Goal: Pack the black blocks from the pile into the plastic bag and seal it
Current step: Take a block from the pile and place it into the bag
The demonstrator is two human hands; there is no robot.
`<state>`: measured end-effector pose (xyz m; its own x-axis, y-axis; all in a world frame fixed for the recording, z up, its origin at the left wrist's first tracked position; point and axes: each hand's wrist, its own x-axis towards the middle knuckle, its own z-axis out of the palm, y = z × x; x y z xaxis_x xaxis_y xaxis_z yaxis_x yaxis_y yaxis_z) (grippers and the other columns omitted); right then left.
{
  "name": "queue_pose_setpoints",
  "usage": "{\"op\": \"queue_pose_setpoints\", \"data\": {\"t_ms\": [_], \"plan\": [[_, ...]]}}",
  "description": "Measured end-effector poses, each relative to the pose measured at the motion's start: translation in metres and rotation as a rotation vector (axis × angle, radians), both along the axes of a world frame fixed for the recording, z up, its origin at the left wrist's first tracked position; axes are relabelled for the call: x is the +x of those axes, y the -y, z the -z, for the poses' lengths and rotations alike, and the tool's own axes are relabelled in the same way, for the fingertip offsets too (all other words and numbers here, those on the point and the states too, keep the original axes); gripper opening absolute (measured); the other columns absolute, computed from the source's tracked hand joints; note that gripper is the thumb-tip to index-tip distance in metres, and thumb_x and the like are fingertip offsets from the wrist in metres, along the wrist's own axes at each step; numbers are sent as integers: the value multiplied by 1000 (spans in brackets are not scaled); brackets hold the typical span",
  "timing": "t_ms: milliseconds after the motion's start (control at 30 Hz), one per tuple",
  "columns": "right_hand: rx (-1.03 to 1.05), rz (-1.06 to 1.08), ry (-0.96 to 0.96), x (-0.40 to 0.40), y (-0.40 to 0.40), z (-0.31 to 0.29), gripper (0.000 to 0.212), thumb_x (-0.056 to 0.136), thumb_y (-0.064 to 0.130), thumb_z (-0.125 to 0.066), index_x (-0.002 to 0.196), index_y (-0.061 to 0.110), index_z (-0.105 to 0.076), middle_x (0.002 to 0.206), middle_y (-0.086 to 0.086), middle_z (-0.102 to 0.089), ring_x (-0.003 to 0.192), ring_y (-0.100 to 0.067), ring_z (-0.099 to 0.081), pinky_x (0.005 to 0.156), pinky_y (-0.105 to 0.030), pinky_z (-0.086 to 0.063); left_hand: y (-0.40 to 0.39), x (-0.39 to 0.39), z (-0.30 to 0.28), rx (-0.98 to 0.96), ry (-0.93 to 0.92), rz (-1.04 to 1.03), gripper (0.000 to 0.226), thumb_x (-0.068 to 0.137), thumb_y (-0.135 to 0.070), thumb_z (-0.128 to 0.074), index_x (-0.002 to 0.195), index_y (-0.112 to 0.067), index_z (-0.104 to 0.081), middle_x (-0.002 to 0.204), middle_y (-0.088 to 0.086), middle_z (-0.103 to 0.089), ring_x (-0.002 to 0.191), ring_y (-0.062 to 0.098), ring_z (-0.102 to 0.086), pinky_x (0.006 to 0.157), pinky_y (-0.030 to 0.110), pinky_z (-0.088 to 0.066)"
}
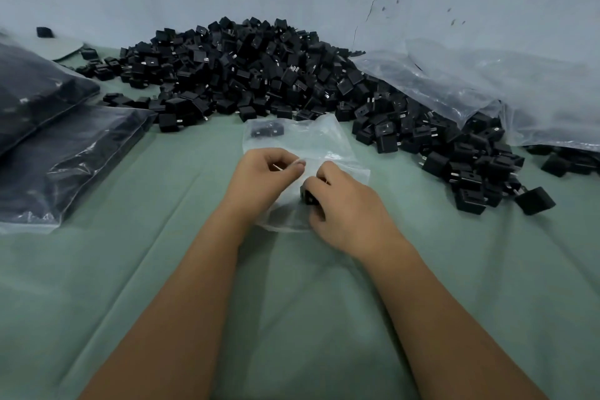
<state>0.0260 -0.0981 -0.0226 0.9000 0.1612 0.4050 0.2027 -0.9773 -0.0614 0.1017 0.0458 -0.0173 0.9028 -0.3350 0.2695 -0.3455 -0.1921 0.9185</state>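
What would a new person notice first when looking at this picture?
First, the big pile of black blocks heaped against the wall at the far side of the green cloth. Then, in the middle, the left hand and right hand working at a small clear plastic bag, the right one gripping a black block.

Both bare forearms reach forward from the lower edge of the view and converge toward the middle. The left hand (259, 177) lies knuckles up, its fingers curled and its thumb and forefinger pressed together in a pinch at its right side. The right hand (341, 204), just beside it and slightly nearer the body, is also back up, fingers curled under and gripping something small and dark at its left edge.
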Motion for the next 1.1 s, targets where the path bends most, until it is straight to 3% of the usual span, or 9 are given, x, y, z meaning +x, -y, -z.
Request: {"op": "queue_pose_setpoints", "data": {"t_ms": [133, 267, 400, 533, 633, 733, 800, 967, 1100], "plan": [[53, 94, -40, 7, 2, 1, 35, 93, 31, -51, 128, 30, -52, 110, 2, -51, 103, -20, -51, 67, -27, -35, 1, -4, -6, -150, -25, 230, 6, 86, -10, -72, 85, -6, -76, 75, 0, -73, 70, 6, -65, 67, 16, -49], [152, 175, -52, 10, 3, 4, 25, 92, 37, -55, 115, 30, -59, 106, 4, -65, 100, -21, -60, 68, -27, -37, 1, -4, -8, -188, -69, 380, 32, 90, -37, -61, 84, -11, -78, 78, 11, -71, 74, 16, -62, 72, 27, -47], [204, 239, -71, 9, 4, 3, 17, 92, 34, -56, 106, 26, -62, 98, 3, -65, 96, -20, -60, 69, -27, -40, -2, 6, -6, -327, -127, -23, 52, 98, -46, -36, 75, -22, -76, 77, 2, -72, 74, 12, -60, 75, 30, -43], [342, 232, -101, 1, 0, -3, 26, 84, 41, -53, 88, 20, -68, 77, 4, -66, 75, -17, -61, 67, -34, -53, -12, 13, 2, -130, -83, -506, 23, 93, -27, -50, 90, -26, -73, 78, -7, -65, 68, 2, -55, 68, 26, -44], [346, 233, -127, 1, -6, -3, 30, 82, 47, -52, 84, 22, -68, 74, 6, -65, 74, -16, -60, 65, -30, -51, -15, 18, 7, 195, -27, -592, 33, 89, -25, -53, 120, -21, -64, 111, 0, -64, 110, 22, -53, 92, 37, -46], [229, 257, -126, 7, -8, 1, 26, 93, 43, -47, 95, 25, -66, 91, 5, -65, 92, -22, -60, 71, -33, -47, -13, 17, 8, 456, -8, -603, 45, 87, -29, -55, 132, -22, -53, 131, 6, -54, 126, 30, -38, 100, 38, -33], [226, 259, -101, 11, -5, 3, 30, 97, 42, -43, 114, 27, -63, 111, 3, -61, 107, -22, -55, 84, -32, -44, -12, 17, 9, 511, -42, -580, 47, 88, -30, -54, 135, -22, -50, 132, 7, -54, 126, 32, -37, 104, 41, -33], [313, 245, -47, 9, -2, 4, 21, 94, 33, -50, 104, 24, -67, 102, 2, -65, 100, -21, -56, 87, -35, -47, -13, 16, 10, 473, -60, -556, 43, 91, -21, -46, 134, -19, -48, 118, 6, -64, 119, 34, -44, 103, 45, -35], [383, 156, -234, 7, -6, 2, 31, 92, 17, -46, 115, 26, -64, 111, -1, -64, 108, -25, -54, 94, -39, -45, -10, 16, 13, 471, -49, -506, 38, 98, -32, -35, 133, -22, -47, 107, 5, -66, 114, 31, -50, 103, 43, -28]]}}
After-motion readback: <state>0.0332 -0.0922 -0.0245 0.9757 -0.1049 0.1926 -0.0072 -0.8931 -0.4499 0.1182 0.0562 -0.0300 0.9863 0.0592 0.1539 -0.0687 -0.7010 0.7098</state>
